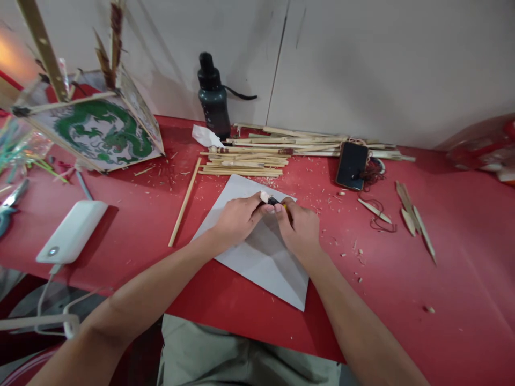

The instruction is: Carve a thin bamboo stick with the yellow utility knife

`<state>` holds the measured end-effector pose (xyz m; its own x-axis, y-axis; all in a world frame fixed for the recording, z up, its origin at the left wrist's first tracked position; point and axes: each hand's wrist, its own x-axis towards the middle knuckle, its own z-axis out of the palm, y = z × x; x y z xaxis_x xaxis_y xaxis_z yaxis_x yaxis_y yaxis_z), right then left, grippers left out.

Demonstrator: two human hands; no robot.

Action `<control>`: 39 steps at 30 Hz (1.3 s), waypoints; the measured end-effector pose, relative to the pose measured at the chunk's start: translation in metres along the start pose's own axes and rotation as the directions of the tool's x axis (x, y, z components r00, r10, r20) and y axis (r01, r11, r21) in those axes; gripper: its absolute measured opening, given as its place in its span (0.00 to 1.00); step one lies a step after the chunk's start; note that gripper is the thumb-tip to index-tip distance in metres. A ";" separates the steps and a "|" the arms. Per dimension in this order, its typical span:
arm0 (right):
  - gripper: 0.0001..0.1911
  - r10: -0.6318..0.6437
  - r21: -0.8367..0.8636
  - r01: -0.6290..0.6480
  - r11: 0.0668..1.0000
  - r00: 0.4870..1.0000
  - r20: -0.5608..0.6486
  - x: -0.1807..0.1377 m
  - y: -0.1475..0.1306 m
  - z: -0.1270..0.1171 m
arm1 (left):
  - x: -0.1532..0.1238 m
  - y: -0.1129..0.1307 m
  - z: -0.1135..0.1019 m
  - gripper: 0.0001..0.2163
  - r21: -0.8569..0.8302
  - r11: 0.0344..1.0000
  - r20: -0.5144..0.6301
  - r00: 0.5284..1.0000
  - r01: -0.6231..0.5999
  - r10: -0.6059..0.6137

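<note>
My left hand point(238, 217) and my right hand point(300, 228) meet over a white sheet of paper point(261, 257) lying on the red table point(442, 279). Both are closed, fingertips pinched together on a small object point(270, 200) with a pale end and a dark and yellow body; I cannot make out what it is. A pile of bamboo sticks point(249, 161) lies just beyond the paper. One long stick point(185, 201) lies alone to the left of the sheet.
A dark water bottle point(213, 102) stands by the wall. A paper lantern with a green dragon point(96, 128) sits far left, a white power bank point(72, 230) near it. A black phone point(351, 165), thread and cut bamboo slivers point(414, 220) lie right. Shavings litter the table.
</note>
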<state>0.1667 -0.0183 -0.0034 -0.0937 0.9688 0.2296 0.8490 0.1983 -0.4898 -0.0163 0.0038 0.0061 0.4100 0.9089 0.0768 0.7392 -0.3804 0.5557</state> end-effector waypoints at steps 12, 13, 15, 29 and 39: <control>0.35 0.063 -0.212 -0.078 0.974 0.995 -0.076 -0.002 -0.004 0.000 | 0.003 0.002 0.004 0.25 -0.235 0.966 -0.045 0.992 0.107 -0.120; 0.35 0.066 -0.212 -0.082 0.974 0.994 -0.084 -0.002 -0.004 0.000 | 0.003 0.002 0.005 0.25 -0.249 0.962 -0.055 0.990 0.110 -0.127; 0.36 0.070 -0.203 -0.090 0.975 0.992 -0.102 -0.002 -0.004 0.001 | 0.002 0.002 0.006 0.26 -0.258 0.960 -0.070 0.989 0.110 -0.132; 0.31 0.072 -0.068 -0.072 0.995 0.997 0.003 -0.002 -0.006 -0.002 | -0.003 0.004 0.004 0.24 -0.110 0.989 -0.147 0.983 0.098 -0.114; 0.29 0.046 -0.012 -0.045 0.999 0.998 0.034 -0.001 -0.003 -0.004 | -0.001 0.004 0.003 0.22 -0.306 0.948 -0.053 0.993 0.085 -0.106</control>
<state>0.1663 -0.0201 0.0007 -0.0723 0.9813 0.1782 0.8585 0.1522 -0.4898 -0.0123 0.0005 0.0063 0.3005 0.9518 0.0607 0.5721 -0.2309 0.7870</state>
